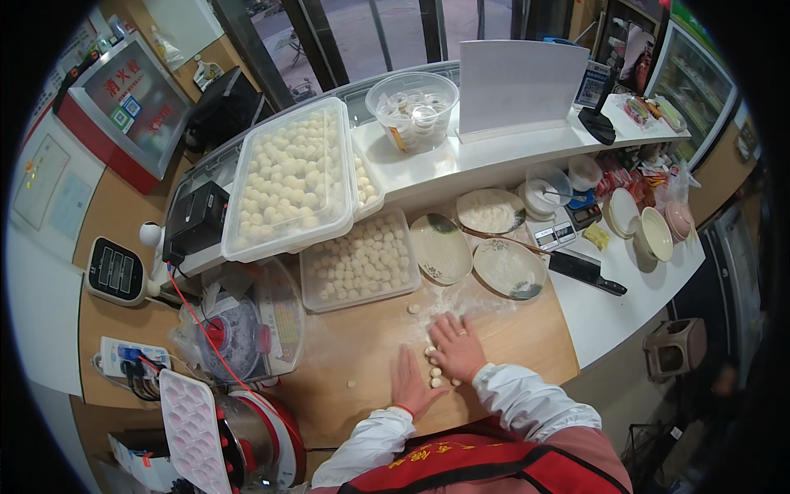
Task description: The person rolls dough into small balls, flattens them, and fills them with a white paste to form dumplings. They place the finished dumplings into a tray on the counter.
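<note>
Both my hands rest low over a floured wooden board [329, 362]. My left hand [411, 384] lies on edge, its fingers stretched out, beside a few small pale dough pieces [435, 373]. Just to its right, my right hand [458, 349] is spread palm down; some dough pieces sit at its edge and partly under it, and I cannot tell how many it covers. One dough ball [413, 309] lies farther up the board, and a smaller bit [350, 384] is off to the left. Neither hand grips anything that I can see.
A plastic tub of dough balls [362, 262] stands behind the board, with a larger lidded one [292, 177] above it. Plates [509, 269] lie at the back right near a cleaver [586, 272]. A red cord [202, 325] runs down the left side.
</note>
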A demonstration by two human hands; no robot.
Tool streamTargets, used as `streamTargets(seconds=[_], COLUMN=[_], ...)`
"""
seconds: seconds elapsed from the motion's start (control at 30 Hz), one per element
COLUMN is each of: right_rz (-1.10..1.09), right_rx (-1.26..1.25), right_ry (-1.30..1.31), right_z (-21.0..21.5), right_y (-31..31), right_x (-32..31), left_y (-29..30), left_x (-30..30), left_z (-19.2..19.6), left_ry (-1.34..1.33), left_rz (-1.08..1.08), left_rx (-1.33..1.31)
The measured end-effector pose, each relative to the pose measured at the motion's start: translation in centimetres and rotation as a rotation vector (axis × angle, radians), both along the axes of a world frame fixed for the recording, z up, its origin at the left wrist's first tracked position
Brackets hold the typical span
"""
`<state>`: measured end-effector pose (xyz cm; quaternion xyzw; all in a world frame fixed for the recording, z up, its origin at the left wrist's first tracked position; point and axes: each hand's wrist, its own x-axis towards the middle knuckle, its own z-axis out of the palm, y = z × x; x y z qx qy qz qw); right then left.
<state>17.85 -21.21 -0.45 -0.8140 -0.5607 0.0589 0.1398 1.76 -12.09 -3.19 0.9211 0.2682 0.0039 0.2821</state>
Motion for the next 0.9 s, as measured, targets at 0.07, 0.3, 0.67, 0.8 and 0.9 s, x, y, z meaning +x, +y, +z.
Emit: streamTargets(seconds=[0.07,0.3,0.67,0.8,0.9], right_rz=[0.13,0.173,-0.256,-0.152,0.153], right_rx=[0.07,0.044,0.169,0.167,0.075], right_ry=[0.027,0.052,0.374,0.125,0.041], right_z=[0.0,-0.2,-1.1,-1.4,-1.0], right_y=[0.3,-4.2,-5.9,-0.8,0.1], right_x=[-1.2,0.0,0.6,0.3,-1.8], left_y=[0.2,5.0,4.3,1.3,-0.2], left_x=[0.6,1.3,3.3,-0.1,-1.6], left_z=[-0.2,1.2,-0.6,-0.2,0.4], left_ry=[0.018,-0.04,-0.204,-0.345,-0.177], left_rz=[-0.029,-0.172,-0.272,0.009,0.017], left_rx=[0.122,-0.062,-0.105,-0.308,-0.087])
